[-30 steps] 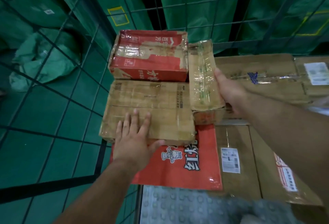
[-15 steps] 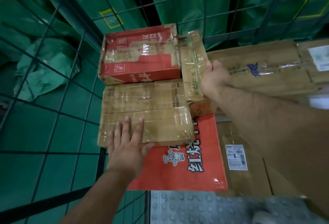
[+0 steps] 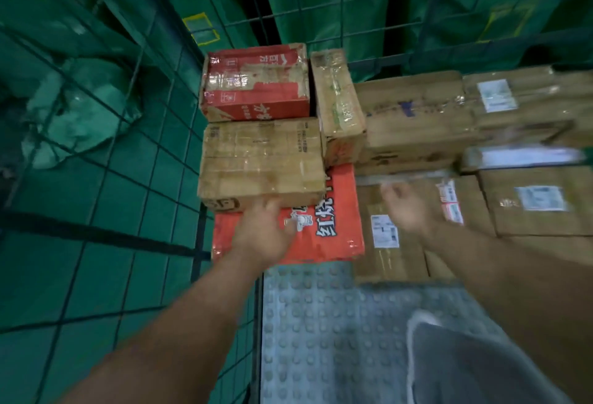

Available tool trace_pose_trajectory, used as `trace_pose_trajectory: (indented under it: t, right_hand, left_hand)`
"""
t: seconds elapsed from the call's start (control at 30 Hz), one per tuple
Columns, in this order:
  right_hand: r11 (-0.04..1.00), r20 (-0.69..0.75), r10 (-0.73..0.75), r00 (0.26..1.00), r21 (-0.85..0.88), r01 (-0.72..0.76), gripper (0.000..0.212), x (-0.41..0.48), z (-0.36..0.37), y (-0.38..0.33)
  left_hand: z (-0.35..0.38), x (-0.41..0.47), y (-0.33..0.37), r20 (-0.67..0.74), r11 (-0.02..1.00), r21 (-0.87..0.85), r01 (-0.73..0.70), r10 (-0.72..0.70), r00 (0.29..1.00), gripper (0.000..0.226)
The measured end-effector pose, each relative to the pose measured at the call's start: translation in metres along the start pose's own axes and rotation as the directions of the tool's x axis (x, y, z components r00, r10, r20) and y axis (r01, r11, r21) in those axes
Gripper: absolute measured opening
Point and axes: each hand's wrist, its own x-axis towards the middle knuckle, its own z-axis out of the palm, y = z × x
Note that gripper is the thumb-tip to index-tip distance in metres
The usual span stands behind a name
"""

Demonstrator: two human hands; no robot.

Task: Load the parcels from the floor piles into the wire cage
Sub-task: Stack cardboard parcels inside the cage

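On our left: our left hand (image 3: 266, 233) hangs over the orange box (image 3: 324, 237), just in front of the brown taped box (image 3: 261, 160). Its fingers are loose and it holds nothing.
On our right: our right hand (image 3: 407, 208) is above the box with the white label (image 3: 385, 243). It is blurry, so we can only say that its fingers look loose and that it seems to hold nothing.
Where the load is: the parcels (image 3: 539, 204) sit inside the wire cage (image 3: 198, 243), packed into the far left corner and along the back wires.
Why so tight: the red box (image 3: 256, 83) sits in the corner and the brown taped box touches its front. The thin box (image 3: 337, 105) stands on its side between these two and the big brown box (image 3: 414, 115). We think this snug fit stops things from sliding and saves room.
Why flat below: the orange box lies flat under the brown taped box, so it makes a steady base.
Near us: the bumpy grey mat (image 3: 321, 323) shows in front of the boxes.
Outside: green bags (image 3: 80, 115) lie past the wires.
Our guess at the step: this corner looks done, so we need another parcel. We cannot see the floor piles here.
Take care: the thin box is narrow and could tip if we bump it.
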Motion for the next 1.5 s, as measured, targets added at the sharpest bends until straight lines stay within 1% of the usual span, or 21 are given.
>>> trace_pose_trajectory:
  t: [0.03,0.07,0.13,0.2,0.27,0.3,0.37,0.47,0.6,0.73,0.87,0.97,1.07,1.13,1.17,1.2,1.23,1.3,1.37,1.43,1.5]
  right_hand:
    - [0.996,0.044,0.047,0.998,0.071,-0.05,0.046,-0.026,0.007,0.024]
    - [0.992,0.071,0.079,0.994,0.094,-0.085,0.044,-0.052,0.016,0.048]
    - [0.981,0.12,0.13,0.984,0.13,-0.145,0.041,-0.098,0.04,0.085]
    - [0.964,0.143,0.17,0.975,0.179,-0.195,0.036,-0.143,0.062,0.109]
    - [0.916,0.143,0.227,0.963,0.305,-0.261,0.027,-0.191,0.076,0.121]
    - [0.895,0.146,0.255,0.956,0.339,-0.291,0.022,-0.21,0.081,0.129]
    - [0.854,0.168,0.305,0.937,0.386,-0.347,0.017,-0.251,0.084,0.138]
    - [0.831,0.196,0.325,0.925,0.407,-0.378,0.02,-0.295,0.083,0.15]
    - [0.807,0.188,0.341,0.921,0.443,-0.39,0.023,-0.324,0.078,0.16]
    - [0.828,0.186,0.314,0.931,0.427,-0.364,0.027,-0.344,0.066,0.166]
    - [0.868,0.173,0.236,0.956,0.404,-0.288,0.023,-0.361,0.043,0.176]
    - [0.897,0.18,0.187,0.966,0.369,-0.243,0.02,-0.383,0.015,0.209]
    - [0.891,0.176,0.205,0.963,0.374,-0.258,0.025,-0.414,-0.021,0.258]
    - [0.85,0.122,0.28,0.952,0.429,-0.305,0.025,-0.436,-0.049,0.304]
    - [0.816,0.105,0.324,0.94,0.472,-0.334,0.024,-0.445,-0.061,0.327]
    - [0.77,0.074,0.378,0.923,0.528,-0.357,0.025,-0.46,-0.074,0.354]
    - [0.729,0.042,0.421,0.906,0.579,-0.365,0.026,-0.469,-0.084,0.373]
    - [0.635,-0.037,0.515,0.856,0.687,-0.352,0.027,-0.501,-0.105,0.416]
    - [0.56,-0.072,0.591,0.804,0.754,-0.344,0.02,-0.536,-0.124,0.45]
    - [0.518,-0.084,0.633,0.77,0.785,-0.34,0.017,-0.567,-0.138,0.474]
    - [0.493,-0.148,0.692,0.707,0.812,-0.312,0.017,-0.593,-0.149,0.497]
  left_hand:
    - [0.02,-0.031,0.001,0.059,0.991,-0.13,0.025,-0.017,0.998,0.054]
    - [0.038,-0.061,0.004,0.121,0.966,-0.256,0.035,-0.004,0.993,0.046]
    - [0.069,-0.11,0.007,0.253,0.895,-0.43,0.121,-0.009,0.967,0.031]
    - [0.093,-0.157,0.01,0.334,0.837,-0.514,0.187,-0.005,0.943,0.028]
    - [0.107,-0.202,0.013,0.378,0.795,-0.558,0.239,-0.013,0.926,0.022]
    - [0.111,-0.217,0.014,0.386,0.796,-0.552,0.249,-0.021,0.922,0.018]
    - [0.109,-0.247,0.018,0.403,0.827,-0.517,0.22,0.009,0.915,0.013]
    - [0.101,-0.273,0.023,0.405,0.839,-0.52,0.16,0.077,0.911,0.019]
    - [0.091,-0.288,0.03,0.347,0.829,-0.54,0.145,0.063,0.936,0.025]
    - [0.089,-0.309,0.039,0.326,0.829,-0.542,0.139,0.055,0.944,0.024]
    - [0.098,-0.331,0.055,0.293,0.845,-0.522,0.118,0.048,0.955,0.021]
    - [0.118,-0.356,0.079,0.296,0.855,-0.509,0.101,0.063,0.953,0.018]
    - [0.15,-0.393,0.109,0.337,0.885,-0.457,0.09,0.078,0.938,0.02]
    - [0.18,-0.418,0.136,0.412,0.931,-0.363,0.032,0.13,0.902,0.015]
    - [0.192,-0.428,0.149,0.454,0.95,-0.308,-0.042,0.185,0.872,0.016]
    - [0.205,-0.438,0.169,0.508,0.961,-0.237,-0.14,0.245,0.826,0.017]
    - [0.212,-0.444,0.182,0.545,0.961,-0.179,-0.212,0.276,0.792,0.018]
    - [0.226,-0.461,0.22,0.605,0.937,-0.115,-0.331,0.33,0.725,0.023]
    - [0.236,-0.48,0.26,0.636,0.89,-0.091,-0.446,0.397,0.662,0.025]
    - [0.244,-0.498,0.298,0.663,0.839,-0.082,-0.537,0.448,0.599,0.029]
    - [0.252,-0.518,0.333,0.696,0.785,-0.068,-0.616,0.48,0.534,0.029]
